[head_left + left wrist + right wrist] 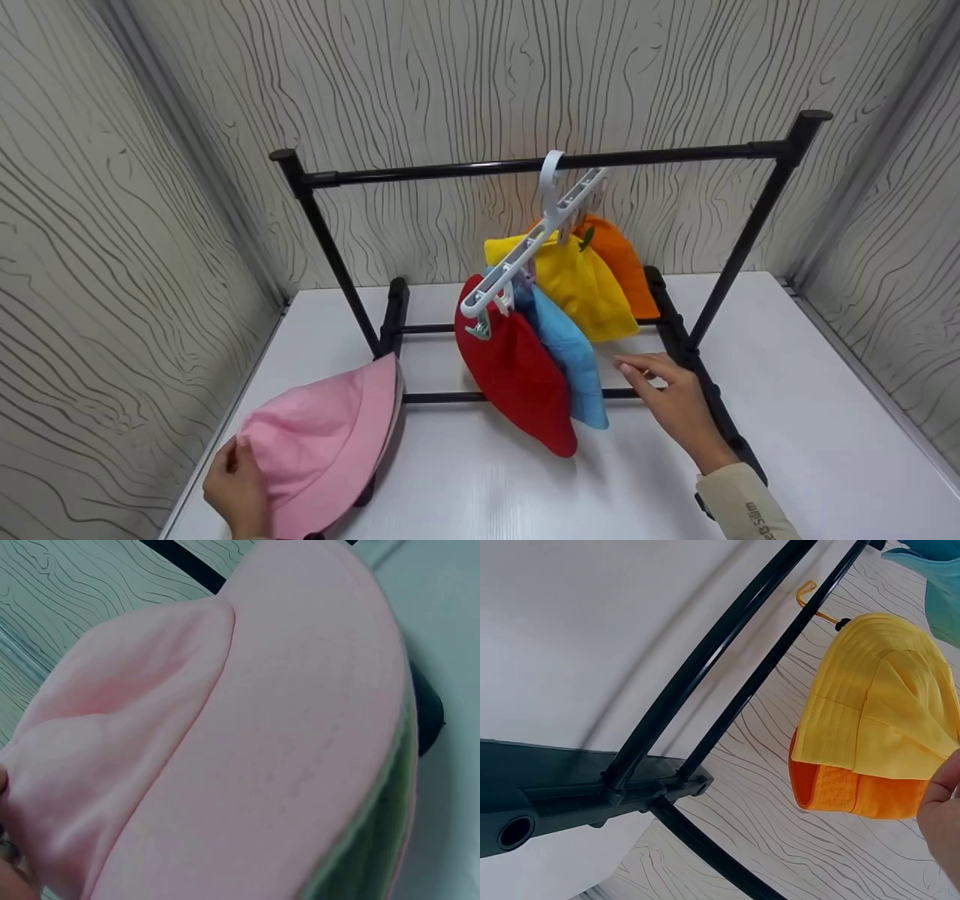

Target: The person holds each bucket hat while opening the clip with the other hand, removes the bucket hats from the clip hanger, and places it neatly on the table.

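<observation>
A pink bucket hat (322,442) is held by my left hand (238,484), which pinches the fabric of its crown; its brim points right, and the left wrist view shows a pale green lining (367,840). My right hand (671,394), fingers loosely bent and holding nothing, hovers right of the hanging hats. From a white clip hanger (551,217) hang a red hat (510,367), a light blue hat (574,352), a yellow hat (589,289) and an orange hat (619,259). In the right wrist view the yellow hat overlaps the orange one.
The hanger hooks over the top bar (450,170) of a black rack standing on a white table (457,480). Lower crossbars (442,398) join its feet. Wood-grain panels (420,82) enclose the back and both sides.
</observation>
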A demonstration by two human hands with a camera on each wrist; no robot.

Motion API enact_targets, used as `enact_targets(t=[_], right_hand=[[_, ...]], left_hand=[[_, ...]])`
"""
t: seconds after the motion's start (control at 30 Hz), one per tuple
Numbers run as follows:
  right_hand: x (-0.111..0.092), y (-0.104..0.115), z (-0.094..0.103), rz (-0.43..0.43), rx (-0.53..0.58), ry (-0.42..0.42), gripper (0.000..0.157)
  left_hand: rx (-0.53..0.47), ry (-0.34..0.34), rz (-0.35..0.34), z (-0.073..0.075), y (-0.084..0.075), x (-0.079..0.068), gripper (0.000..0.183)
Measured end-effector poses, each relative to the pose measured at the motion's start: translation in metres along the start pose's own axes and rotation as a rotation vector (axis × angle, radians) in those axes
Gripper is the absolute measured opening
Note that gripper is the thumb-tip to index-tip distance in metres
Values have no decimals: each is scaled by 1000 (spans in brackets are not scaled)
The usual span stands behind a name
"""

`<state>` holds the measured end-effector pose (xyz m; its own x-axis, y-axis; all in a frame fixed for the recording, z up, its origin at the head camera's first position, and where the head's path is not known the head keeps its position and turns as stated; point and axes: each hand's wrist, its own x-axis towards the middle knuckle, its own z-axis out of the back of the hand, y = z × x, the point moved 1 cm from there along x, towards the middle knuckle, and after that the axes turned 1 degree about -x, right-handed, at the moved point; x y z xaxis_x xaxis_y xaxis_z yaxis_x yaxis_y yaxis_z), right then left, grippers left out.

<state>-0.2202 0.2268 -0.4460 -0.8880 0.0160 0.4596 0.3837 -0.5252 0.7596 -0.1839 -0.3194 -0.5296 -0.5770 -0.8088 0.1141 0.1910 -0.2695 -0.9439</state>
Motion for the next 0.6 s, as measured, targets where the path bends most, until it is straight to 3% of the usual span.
enact_targets(t=[0.33,0.6], right_hand=[[-1,-3,1,20,-20,18,21],[-3,10,4,32,17,-40,20]], left_hand=[[-18,14,166,1,15,2,42],[-43,-26,231,5,29,2,43]])
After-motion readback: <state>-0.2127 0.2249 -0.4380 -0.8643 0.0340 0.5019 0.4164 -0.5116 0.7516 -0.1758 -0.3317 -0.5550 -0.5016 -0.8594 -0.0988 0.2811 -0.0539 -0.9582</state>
